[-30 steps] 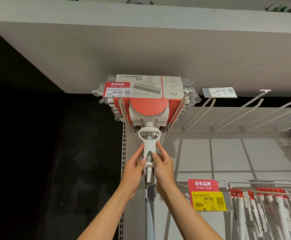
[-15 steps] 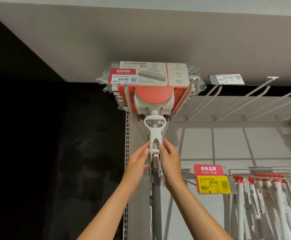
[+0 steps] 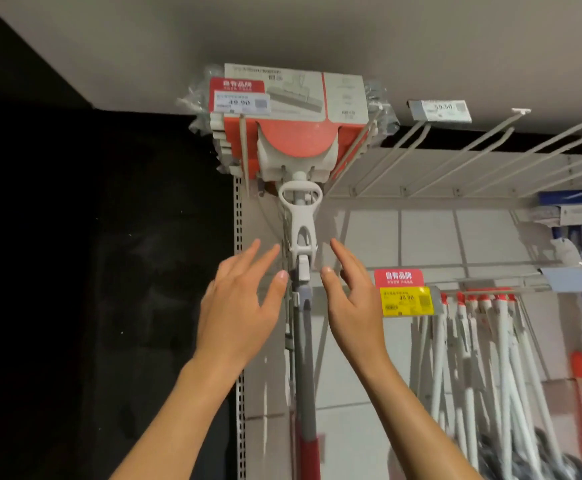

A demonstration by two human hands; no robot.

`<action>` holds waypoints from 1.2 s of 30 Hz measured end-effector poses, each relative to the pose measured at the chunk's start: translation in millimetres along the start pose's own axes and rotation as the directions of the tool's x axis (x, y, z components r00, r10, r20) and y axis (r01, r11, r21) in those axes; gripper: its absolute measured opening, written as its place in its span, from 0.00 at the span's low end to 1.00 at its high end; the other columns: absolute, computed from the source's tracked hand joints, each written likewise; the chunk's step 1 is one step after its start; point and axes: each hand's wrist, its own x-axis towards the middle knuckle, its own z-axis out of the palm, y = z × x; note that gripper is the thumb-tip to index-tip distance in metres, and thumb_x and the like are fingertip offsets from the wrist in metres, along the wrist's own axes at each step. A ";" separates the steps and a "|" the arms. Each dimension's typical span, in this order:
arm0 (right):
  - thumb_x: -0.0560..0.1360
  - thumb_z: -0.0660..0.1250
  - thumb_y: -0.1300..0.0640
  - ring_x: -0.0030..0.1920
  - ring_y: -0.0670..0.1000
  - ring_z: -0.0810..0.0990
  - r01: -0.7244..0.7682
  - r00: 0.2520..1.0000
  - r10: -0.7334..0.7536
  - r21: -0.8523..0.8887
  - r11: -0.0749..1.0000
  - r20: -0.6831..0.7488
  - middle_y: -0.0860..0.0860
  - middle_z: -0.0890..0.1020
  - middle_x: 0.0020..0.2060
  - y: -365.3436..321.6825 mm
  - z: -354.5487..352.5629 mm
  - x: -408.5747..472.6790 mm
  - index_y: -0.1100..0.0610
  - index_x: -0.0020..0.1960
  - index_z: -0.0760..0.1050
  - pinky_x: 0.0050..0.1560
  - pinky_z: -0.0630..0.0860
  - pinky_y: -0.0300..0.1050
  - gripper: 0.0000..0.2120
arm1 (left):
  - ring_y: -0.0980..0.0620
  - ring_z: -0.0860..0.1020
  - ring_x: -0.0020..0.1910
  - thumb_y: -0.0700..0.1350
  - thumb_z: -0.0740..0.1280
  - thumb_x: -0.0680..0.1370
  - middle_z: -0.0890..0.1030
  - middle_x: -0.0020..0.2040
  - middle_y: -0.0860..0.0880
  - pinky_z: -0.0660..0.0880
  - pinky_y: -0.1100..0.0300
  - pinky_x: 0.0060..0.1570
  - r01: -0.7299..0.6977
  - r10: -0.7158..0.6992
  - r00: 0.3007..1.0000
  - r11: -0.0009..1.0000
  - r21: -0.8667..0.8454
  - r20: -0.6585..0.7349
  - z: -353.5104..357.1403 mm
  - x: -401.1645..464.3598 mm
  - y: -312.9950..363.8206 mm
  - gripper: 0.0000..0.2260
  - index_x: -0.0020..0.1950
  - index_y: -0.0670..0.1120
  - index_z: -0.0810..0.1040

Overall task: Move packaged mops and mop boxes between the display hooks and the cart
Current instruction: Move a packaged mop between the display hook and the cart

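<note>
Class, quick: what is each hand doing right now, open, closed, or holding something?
Left hand: open, fingers spread, holding nothing, beside the mop handle.
Right hand: open, holding nothing, on the handle's other side.

Single head view — angled upward, close to display hooks (image 3: 462, 147).

The mop box (image 3: 296, 109) is orange-red and pale grey, its handle (image 3: 304, 358) grey turning, seemingly, red lower down.
</note>
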 end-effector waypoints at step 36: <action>0.79 0.53 0.37 0.80 0.52 0.55 -0.453 0.875 0.274 -0.874 0.173 -0.399 0.51 0.62 0.79 -150.2 -500.5 -377.2 0.49 0.77 0.66 0.80 0.49 0.54 0.31 | 0.49 0.53 0.81 0.68 0.52 0.74 0.59 0.82 0.52 0.55 0.48 0.76 -0.002 0.384 0.719 0.835 -0.551 0.580 102.5 -360.6 423.0 0.34 0.79 0.59 0.64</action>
